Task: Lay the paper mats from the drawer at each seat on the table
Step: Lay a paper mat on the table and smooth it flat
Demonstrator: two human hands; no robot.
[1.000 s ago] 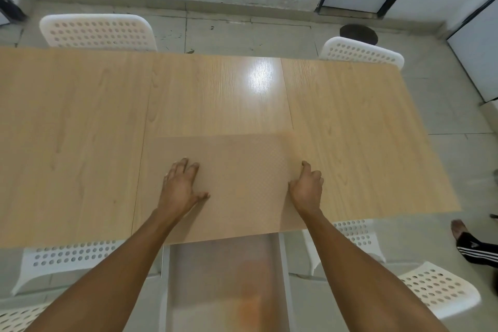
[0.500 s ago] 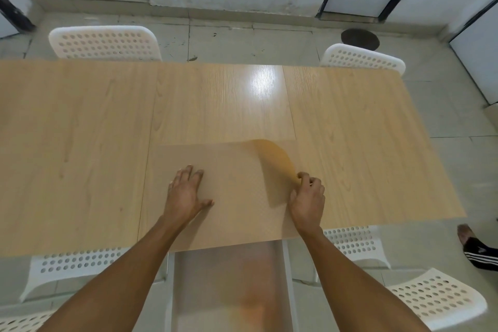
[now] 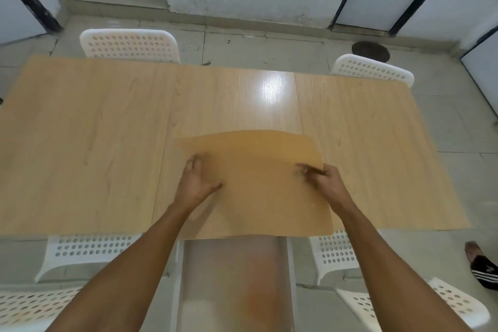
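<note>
A tan paper mat (image 3: 258,186) lies at the near edge of the wooden table (image 3: 89,143), right in front of me. Its far edge and right side are raised off the surface and look blurred. My right hand (image 3: 327,183) pinches the mat's right edge between thumb and fingers. My left hand (image 3: 198,183) rests flat on the mat's left part, fingers apart. I cannot tell whether more mats lie under this one. Below the table edge the drawer (image 3: 234,277) stands pulled out between my forearms.
White perforated chairs stand at the far left (image 3: 129,46), far right (image 3: 372,70), near left (image 3: 89,251) and near right (image 3: 334,253). Another chair (image 3: 455,304) is at the bottom right. A person's foot in a black sandal (image 3: 482,264) is on the floor at the right.
My right hand curled up the mat's right corner, then took its right edge and lifted it. The left hand stayed pressed on the mat. The view tilted up slightly.
</note>
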